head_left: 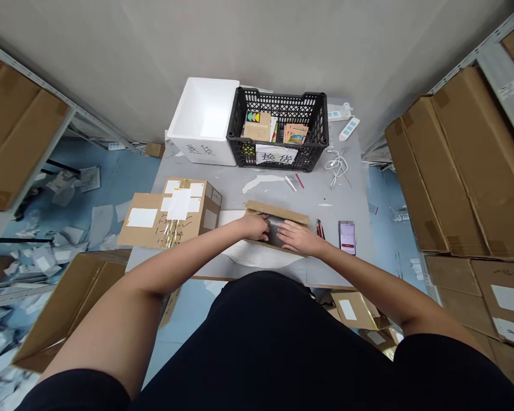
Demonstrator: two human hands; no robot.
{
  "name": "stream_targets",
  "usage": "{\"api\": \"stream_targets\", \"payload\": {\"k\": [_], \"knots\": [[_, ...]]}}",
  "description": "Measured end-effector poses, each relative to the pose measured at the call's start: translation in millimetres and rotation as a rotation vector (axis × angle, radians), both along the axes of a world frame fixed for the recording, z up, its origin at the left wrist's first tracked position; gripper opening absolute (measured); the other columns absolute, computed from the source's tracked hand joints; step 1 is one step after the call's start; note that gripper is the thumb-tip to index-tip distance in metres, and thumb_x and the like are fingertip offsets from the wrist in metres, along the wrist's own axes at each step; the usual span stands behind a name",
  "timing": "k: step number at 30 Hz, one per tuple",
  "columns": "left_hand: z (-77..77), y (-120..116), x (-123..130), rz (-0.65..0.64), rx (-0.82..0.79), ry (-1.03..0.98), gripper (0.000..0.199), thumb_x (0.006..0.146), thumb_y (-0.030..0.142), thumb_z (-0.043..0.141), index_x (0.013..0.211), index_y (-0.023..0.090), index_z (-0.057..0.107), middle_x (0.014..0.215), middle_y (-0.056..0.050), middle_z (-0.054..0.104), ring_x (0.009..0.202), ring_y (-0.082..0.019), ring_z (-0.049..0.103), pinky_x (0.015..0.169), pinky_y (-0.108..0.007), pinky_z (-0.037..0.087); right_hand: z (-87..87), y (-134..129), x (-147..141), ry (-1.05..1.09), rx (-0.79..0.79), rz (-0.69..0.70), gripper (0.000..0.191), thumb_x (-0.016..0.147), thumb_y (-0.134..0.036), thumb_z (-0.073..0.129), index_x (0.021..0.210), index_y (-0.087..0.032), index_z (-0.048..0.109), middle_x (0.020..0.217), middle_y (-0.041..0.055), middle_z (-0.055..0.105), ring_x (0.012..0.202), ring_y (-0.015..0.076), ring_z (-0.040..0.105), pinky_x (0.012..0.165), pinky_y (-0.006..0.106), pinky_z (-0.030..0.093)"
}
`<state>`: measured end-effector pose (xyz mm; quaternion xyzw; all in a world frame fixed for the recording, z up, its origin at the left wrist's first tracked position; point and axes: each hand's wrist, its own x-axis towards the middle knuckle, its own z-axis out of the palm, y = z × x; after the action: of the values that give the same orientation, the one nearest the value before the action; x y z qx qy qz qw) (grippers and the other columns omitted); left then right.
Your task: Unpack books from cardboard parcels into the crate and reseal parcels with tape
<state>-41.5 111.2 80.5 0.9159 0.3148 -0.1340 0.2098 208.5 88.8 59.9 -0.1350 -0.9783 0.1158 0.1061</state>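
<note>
A shallow, opened cardboard box (293, 214) lies on the table in front of me, with its far flap raised. Inside it is a dark grey flat item (274, 229), which my hands partly cover. My left hand (255, 226) is closed over the box's left end, its fingers bent inward. On the right, my right hand (298, 237) lies flat with fingers spread across the grey item and the near side of the box. White paper (265, 257) lies under the box. Beside my right hand are dark-and-red pen-like tools (320, 229) and a phone (347, 237) with its screen lit.
Behind the box stand a black plastic crate (278, 157) holding small packets and a white foam box (203, 149). A taped carton (175, 220) sits to the left. Power strips (349, 129) and a white cable (336, 165) lie at back right. Stacked cartons (458, 165) fill the right side.
</note>
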Motion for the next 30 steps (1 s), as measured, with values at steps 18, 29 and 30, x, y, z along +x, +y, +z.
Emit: {"api": "stream_targets", "payload": {"k": [18,29,30], "knots": [[21.8,-8,-49,0.162,0.18,0.073,0.026,0.09,0.025,0.049,0.089,0.012,0.072,0.089,-0.017,0.068,0.091,-0.027,0.061,0.092,-0.043,0.039,38.8,3,21,-0.491,-0.166,-0.24,0.03,0.095,-0.032,0.05,0.087,-0.013,0.072,0.084,0.0138,0.07,0.086,0.0255,0.062,0.083,0.037,0.037],[6.0,-11,-43,0.291,-0.05,0.095,0.085,0.068,0.04,0.079,0.143,0.02,0.044,0.149,-0.02,0.043,0.135,-0.037,0.042,0.108,-0.044,0.032,4.1,-10,8,-0.644,-0.231,-0.309,0.018,0.084,-0.01,0.057,0.09,-0.01,0.074,0.098,0.0197,0.072,0.099,0.0287,0.065,0.087,0.036,0.045],[6.1,-9,-40,0.28,-0.065,0.106,0.087,0.067,0.039,0.081,0.143,0.02,0.044,0.149,-0.02,0.043,0.135,-0.037,0.041,0.108,-0.044,0.032,1.7,-10,3,-0.641,-0.238,-0.3,0.02,0.083,-0.008,0.058,0.094,-0.01,0.074,0.105,0.0212,0.071,0.102,0.0295,0.065,0.09,0.038,0.045]]}}
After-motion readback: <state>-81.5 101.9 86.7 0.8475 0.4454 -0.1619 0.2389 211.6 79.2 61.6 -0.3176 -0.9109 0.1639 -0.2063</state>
